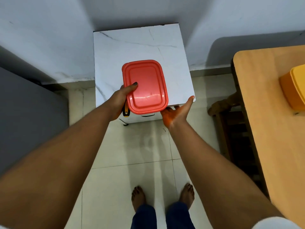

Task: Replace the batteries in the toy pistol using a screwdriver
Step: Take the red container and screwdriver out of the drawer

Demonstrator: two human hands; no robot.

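Red rectangular plastic lidded box (145, 86): gripped by left hand (119, 100) at 9 o'clock, alongside possibly a yellow-black screwdriver handle (126, 111). Right hand (177, 112): spread wide, palm up, at 4 o'clock.

Mid-frame, the left hand (121, 98) grips a red lidded box (145, 86) by its left edge, thumb on the lid, with a yellow-black tool (126, 111) pinned beneath. The right hand (177, 113) lies open, palm up, at the box's lower right corner, above a white marble stand (140, 45). A wooden table (264, 96) with a yellow box (295, 90) fills the right edge.
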